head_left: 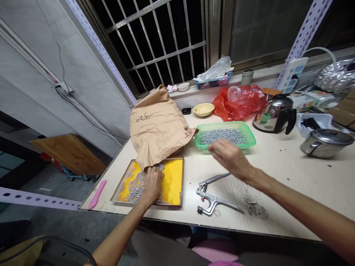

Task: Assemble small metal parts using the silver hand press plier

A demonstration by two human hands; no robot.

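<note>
My left hand (153, 184) is over a shallow tray (181, 184) with a yellow lining (174, 177) and many small metal screw-like pieces (135, 190). Its fingers curl down at the lower edge of a brown paper bag (158, 125), and what they grip is hidden. My right hand (231, 157) is raised in front of a green plastic basket (251, 138) holding a heap of similar metal pieces (222, 136). Its fingers are bent together, and anything between them is too small to make out. Below it lie metal hand press pliers (212, 201).
A pink-handled tool (97, 194) lies at the table's left edge. Behind the basket are a red plastic bag (241, 103) and a yellow bowl (203, 109). A kettle (274, 112) and a lidded pot (323, 144) stand to the right.
</note>
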